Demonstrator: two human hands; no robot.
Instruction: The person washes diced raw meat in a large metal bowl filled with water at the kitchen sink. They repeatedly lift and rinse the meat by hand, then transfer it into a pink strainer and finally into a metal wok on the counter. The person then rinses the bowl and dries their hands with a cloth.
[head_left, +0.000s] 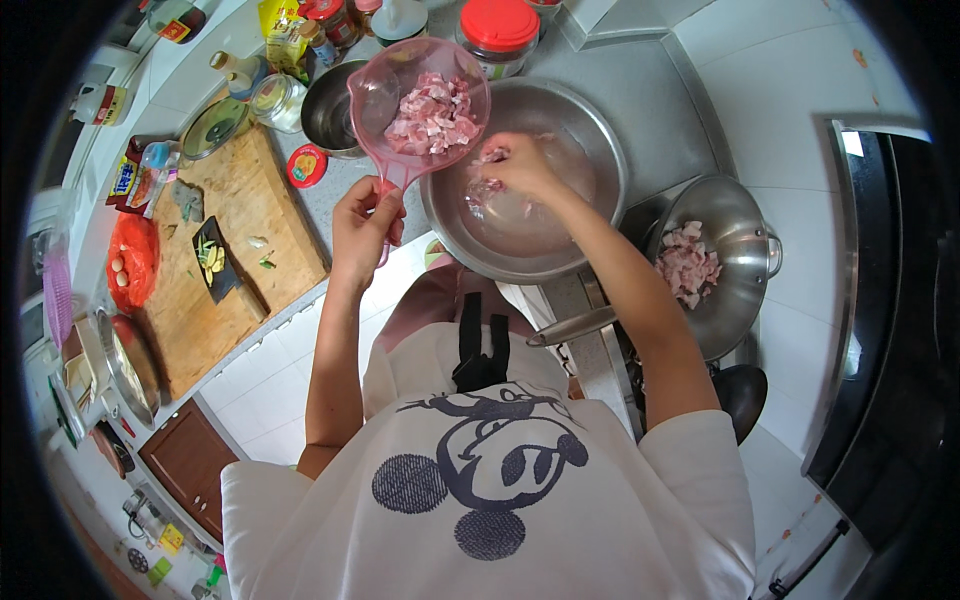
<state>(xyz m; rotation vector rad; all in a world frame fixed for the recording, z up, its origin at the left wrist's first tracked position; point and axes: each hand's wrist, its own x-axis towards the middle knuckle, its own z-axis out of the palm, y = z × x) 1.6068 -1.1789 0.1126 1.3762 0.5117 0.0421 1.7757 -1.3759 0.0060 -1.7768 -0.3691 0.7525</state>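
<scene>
My left hand (369, 225) grips the handle of a pink translucent plastic ladle (358, 112), held over the left rim of a large steel basin (611, 150). Chopped raw meat (435, 116) lies inside the ladle. Over the basin, my right hand (517, 166) has its fingers curled around some pieces of meat (491, 169), close to the ladle's right side. Cloudy water (562, 202) fills the lower part of the basin. More cut meat (686, 262) sits in a steel wok (739, 247) on the right, partly behind my right forearm.
A wooden cutting board (225, 165) on the left carries a cleaver (217, 259) with sliced ginger and scallion on its blade. Behind the ladle stands a dark metal pot (322, 112). A red-lidded jar (499, 34) is behind the basin. The wok's handle (574, 326) juts towards my body.
</scene>
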